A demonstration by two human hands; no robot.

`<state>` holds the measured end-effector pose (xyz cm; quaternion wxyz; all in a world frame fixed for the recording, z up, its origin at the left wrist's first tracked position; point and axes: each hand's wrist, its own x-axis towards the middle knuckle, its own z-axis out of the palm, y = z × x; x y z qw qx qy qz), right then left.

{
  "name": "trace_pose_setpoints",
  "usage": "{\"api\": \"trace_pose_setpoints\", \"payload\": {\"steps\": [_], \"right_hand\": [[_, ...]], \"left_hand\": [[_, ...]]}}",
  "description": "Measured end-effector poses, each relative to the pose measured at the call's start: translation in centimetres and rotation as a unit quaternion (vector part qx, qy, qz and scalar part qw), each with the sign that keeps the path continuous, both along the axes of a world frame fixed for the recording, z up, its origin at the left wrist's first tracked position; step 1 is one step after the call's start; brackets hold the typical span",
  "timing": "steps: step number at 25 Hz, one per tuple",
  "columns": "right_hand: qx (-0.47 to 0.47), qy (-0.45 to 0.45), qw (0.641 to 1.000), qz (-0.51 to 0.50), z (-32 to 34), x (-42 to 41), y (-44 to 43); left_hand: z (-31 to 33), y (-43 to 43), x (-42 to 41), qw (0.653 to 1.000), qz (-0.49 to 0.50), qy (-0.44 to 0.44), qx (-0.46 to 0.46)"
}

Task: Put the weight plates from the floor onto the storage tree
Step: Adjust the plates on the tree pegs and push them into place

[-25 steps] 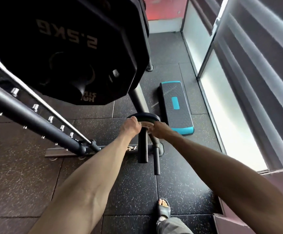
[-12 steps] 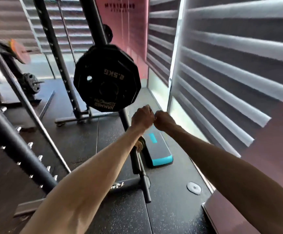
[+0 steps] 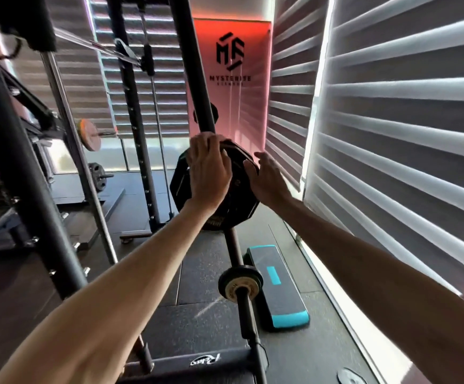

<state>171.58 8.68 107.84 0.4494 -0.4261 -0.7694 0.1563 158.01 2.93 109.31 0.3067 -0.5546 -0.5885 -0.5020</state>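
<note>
The storage tree's black post (image 3: 195, 87) rises through the middle of the view. A large black weight plate (image 3: 225, 214) hangs on it at chest height. My left hand (image 3: 208, 170) lies over the plate's face, fingers curled on its top edge. My right hand (image 3: 267, 178) is at the plate's right rim, palm toward it and fingers spread. Lower down, a small plate (image 3: 240, 284) sits on a peg (image 3: 246, 314) that points toward me. Another small plate (image 3: 350, 378) lies flat on the floor at the bottom right.
A black and teal step platform (image 3: 278, 286) lies on the floor right of the tree. A rack with slanted black bars (image 3: 17, 167) and a steel rod fills the left side. Window blinds (image 3: 391, 134) close off the right. The tree's base bar (image 3: 197, 364) crosses near my feet.
Both hands left the small plate on the low peg and rose, first as fists together, to the large plate higher on the tree. My view lifted from the floor.
</note>
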Motion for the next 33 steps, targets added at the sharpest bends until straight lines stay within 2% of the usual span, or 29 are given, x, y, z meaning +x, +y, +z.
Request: {"api": "trace_pose_setpoints", "payload": {"steps": [3, 7, 10, 17, 25, 29, 33], "right_hand": [[-0.021, 0.015, 1.000, 0.012, -1.8, -1.5, 1.0], [-0.070, 0.072, 0.994, 0.052, -4.9, -1.7, 2.1], [-0.087, 0.109, 0.988, 0.069, -6.0, -1.6, 2.7], [-0.048, 0.170, 0.982, 0.072, -7.2, -2.7, 3.5], [-0.016, 0.144, 0.985, 0.089, -7.0, -2.7, 4.8], [0.001, 0.149, 0.985, 0.081, -7.3, -2.8, 4.5], [0.049, 0.197, 0.979, 0.028, -8.0, -4.1, 3.8]], "left_hand": [[-1.6, 0.7, -3.3, 0.997, 0.030, 0.010, -0.074], [-3.4, 0.7, -4.9, 0.994, -0.010, 0.011, -0.109], [-3.7, 1.0, -4.8, 0.995, 0.006, 0.024, -0.099], [-4.3, 1.7, -4.3, 0.997, 0.058, -0.001, -0.060], [-4.3, 2.4, -4.4, 0.993, 0.099, -0.005, -0.059], [-4.3, 2.8, -5.1, 0.994, 0.089, 0.029, -0.060], [-4.8, 3.3, -6.1, 0.995, 0.052, 0.090, -0.002]]}}
